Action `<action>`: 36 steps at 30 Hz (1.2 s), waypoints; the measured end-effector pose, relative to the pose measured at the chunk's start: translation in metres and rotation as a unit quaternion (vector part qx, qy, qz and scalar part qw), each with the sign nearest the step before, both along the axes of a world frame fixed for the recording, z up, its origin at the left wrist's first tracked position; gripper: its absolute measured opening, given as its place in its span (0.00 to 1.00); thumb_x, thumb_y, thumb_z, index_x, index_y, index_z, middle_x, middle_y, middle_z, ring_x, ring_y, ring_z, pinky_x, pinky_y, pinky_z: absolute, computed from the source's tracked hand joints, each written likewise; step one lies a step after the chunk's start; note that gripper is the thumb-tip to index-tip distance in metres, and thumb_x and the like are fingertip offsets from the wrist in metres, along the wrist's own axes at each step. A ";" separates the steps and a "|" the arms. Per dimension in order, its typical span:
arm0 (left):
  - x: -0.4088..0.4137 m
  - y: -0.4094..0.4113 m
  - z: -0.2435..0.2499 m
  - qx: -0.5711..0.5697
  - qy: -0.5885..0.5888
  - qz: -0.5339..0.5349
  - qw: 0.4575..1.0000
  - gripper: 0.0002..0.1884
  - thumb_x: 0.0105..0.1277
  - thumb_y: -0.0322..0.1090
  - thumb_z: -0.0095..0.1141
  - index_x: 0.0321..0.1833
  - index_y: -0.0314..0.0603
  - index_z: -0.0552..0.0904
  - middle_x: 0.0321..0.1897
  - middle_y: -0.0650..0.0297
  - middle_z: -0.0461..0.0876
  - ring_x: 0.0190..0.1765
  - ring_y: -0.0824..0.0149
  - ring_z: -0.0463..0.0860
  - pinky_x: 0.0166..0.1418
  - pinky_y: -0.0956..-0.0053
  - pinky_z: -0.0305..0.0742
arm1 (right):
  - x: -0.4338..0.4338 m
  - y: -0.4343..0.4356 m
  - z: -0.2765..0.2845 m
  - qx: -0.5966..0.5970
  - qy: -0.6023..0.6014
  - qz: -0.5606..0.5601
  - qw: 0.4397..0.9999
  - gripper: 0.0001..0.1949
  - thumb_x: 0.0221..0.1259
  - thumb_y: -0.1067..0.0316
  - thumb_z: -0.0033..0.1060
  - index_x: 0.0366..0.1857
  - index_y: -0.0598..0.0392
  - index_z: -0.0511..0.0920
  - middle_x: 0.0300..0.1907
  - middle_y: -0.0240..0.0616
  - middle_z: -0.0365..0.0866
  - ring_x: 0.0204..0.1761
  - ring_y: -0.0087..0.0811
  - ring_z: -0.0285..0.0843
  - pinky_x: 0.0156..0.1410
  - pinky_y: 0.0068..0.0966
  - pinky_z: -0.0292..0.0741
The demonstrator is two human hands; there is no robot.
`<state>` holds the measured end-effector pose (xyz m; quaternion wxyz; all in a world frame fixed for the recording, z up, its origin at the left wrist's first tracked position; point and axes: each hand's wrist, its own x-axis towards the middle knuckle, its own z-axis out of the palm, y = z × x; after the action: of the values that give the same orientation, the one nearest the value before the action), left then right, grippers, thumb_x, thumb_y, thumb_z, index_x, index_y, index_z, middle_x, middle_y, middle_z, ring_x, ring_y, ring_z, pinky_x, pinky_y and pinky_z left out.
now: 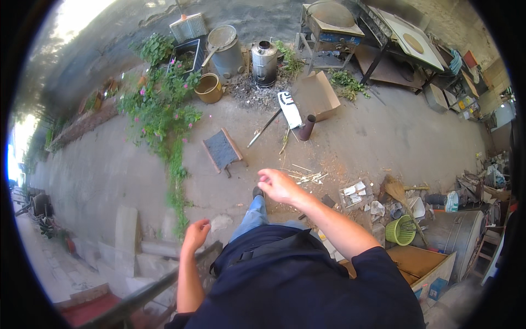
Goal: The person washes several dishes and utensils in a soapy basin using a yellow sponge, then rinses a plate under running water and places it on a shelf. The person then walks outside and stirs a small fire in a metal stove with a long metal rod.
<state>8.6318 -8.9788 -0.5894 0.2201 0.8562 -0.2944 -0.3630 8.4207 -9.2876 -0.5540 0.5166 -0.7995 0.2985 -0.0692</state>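
My right hand is held out in front of my body with its fingers loosely bent and nothing visible in it. Lower and to the left hangs my left hand, also without any object, its fingers slightly curled. Beyond the hands stands a low folding stool with a dark fabric seat. Thin wood sticks lie scattered on the concrete past my right hand. Farther out are a dark pole, a white printed bag, a rusty pipe piece standing upright, and an open cardboard box.
A cylindrical metal stove stands amid ash by the far wall, near a yellow-brown bucket. Flowering plants spread across the left. At right lie a straw broom, a green plastic basket and piled clutter. A railing runs lower left.
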 end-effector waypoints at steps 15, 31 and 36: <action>0.238 -0.344 -0.088 0.053 -0.041 -0.030 0.997 0.18 0.67 0.41 0.60 0.54 0.37 0.85 0.45 0.48 0.88 0.48 0.52 0.88 0.53 0.63 0.81 | -0.012 -0.382 -0.261 0.095 0.398 -0.244 0.879 0.44 0.56 0.53 0.71 0.74 0.64 0.60 0.72 0.56 0.67 0.74 0.47 0.64 0.77 0.36 0.64; 0.398 -0.430 -0.167 0.325 0.081 -0.157 0.929 0.17 0.71 0.41 0.56 0.52 0.33 0.85 0.38 0.57 0.89 0.40 0.67 0.89 0.42 0.71 0.84 | 0.137 -0.608 -0.496 0.170 0.370 -0.319 0.856 0.43 0.53 0.57 0.71 0.71 0.68 0.59 0.70 0.62 0.65 0.71 0.54 0.65 0.75 0.38 0.65; 0.459 -0.527 -0.237 0.404 0.194 -0.016 0.894 0.16 0.73 0.36 0.55 0.56 0.31 0.80 0.43 0.54 0.87 0.43 0.61 0.89 0.42 0.68 0.86 | 0.153 -0.626 -0.628 0.145 0.399 -0.415 0.805 0.39 0.56 0.62 0.65 0.72 0.62 0.58 0.73 0.54 0.62 0.74 0.52 0.59 0.74 0.45 0.65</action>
<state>9.0910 -9.5057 -0.8261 -0.0980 0.7791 -0.0879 -0.6129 8.5738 -9.9135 -1.1823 0.3841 -0.4723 0.7880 0.0920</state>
